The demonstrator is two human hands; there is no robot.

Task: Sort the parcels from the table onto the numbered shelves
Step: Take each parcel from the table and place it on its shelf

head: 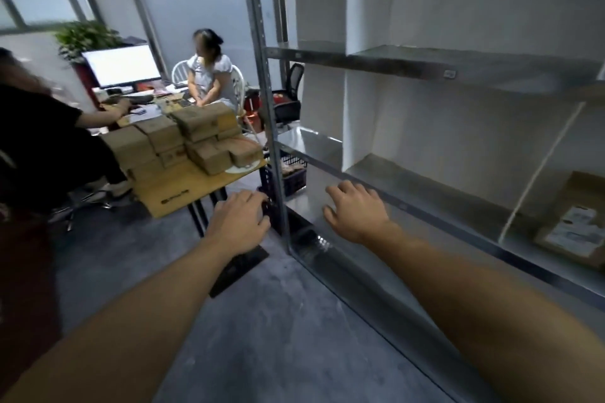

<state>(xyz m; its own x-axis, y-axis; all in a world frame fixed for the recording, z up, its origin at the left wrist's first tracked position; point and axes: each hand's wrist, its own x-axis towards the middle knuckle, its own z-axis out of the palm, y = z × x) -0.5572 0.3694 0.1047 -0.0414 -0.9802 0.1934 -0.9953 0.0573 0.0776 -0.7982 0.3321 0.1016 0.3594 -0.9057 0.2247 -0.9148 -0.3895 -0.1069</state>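
Both my hands are empty, fingers loosely spread. My left hand [240, 222] hangs over the grey floor [278, 321] just left of the rack's corner post [265, 108], and my right hand [355, 213] is just past it, at the middle shelf's [435, 196] front edge. The floor towards the table [196, 185] lies open. The parcels [183, 137] sit there in skewed stacks. One parcel [576, 222] lies flat on the shelf, label up. A dark crate [293, 175] stands between table and rack.

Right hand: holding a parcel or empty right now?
Empty. The right hand is open, fingers relaxed, nothing in it, in front of the middle shelf edge.
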